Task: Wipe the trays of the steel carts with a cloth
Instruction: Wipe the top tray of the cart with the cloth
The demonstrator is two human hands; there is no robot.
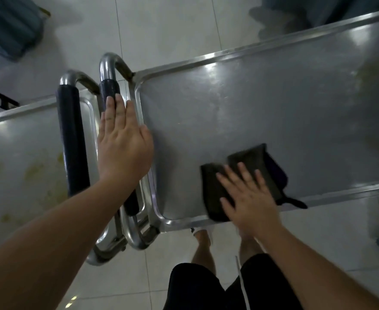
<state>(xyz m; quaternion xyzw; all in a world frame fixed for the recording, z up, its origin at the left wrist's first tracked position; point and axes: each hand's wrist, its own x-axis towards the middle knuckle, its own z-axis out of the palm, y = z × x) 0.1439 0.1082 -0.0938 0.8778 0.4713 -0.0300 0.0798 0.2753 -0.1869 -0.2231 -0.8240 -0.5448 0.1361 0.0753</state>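
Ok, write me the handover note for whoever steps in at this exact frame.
Left hand: open, fingers straight, over the right cart's handle.
Right hand: open, flat, pressing the dark cloth onto the right tray at its near edge.
Done: cannot tell how much of this tray has been wiped.
Left: the left tray shows yellowish stains and looks unwiped.

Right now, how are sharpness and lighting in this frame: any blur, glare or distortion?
Head view: the right hand and dark cloth are motion-smeared, while the left hand is sharper; ceiling-light glare spots the right tray; wide-angle bending curves the tray rims; the corners fall dim.
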